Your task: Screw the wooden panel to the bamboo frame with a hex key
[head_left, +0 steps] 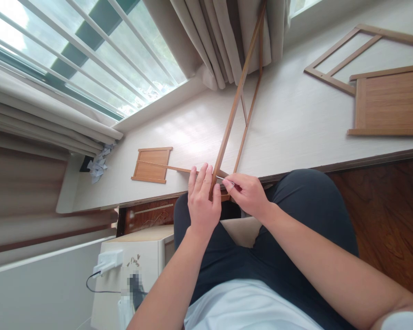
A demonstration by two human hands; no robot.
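Note:
A long brown wooden frame [233, 107] stands tilted, its lower end near my knees and its upper end against the curtain. My left hand [203, 201] grips the frame's lower end, fingers stretched along one side and thumb on the other. A thinner wooden bar [179, 169] runs leftward from behind my left fingers. In a pinch, my right hand [249, 193] holds a thin silver hex key [223, 179], its tip against the frame beside my left hand. The joint there is partly hidden by my fingers.
A small wooden panel [152, 165] lies left on the white ledge [285, 119]. At right lie another wooden frame [333, 73] and a larger panel [394, 101]. Crumpled paper [98, 166] sits near the left curtain. A cabinet [141, 250] with a plugged-in adapter [107, 262] stands lower left.

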